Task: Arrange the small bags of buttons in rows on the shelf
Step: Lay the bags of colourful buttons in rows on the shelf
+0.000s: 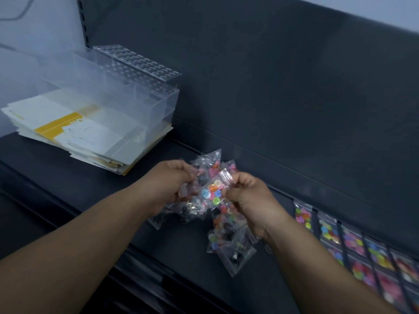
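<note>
Over the middle of the dark shelf (74,177), my right hand (249,198) pinches a small clear bag of mixed coloured buttons (214,192) by its top edge. My left hand (169,184) grips a bunch of several other button bags (204,164), with more hanging below its fingers. A loose pile of bags (229,243) lies on the shelf under my right wrist. At the right, several bags lie flat in two rows (353,243) along the shelf.
A stack of white and yellow cards (74,130) lies at the shelf's left end, with clear acrylic organisers (127,87) on top. The dark back panel (294,98) rises behind the shelf. Bare shelf surface lies between the card stack and the bags.
</note>
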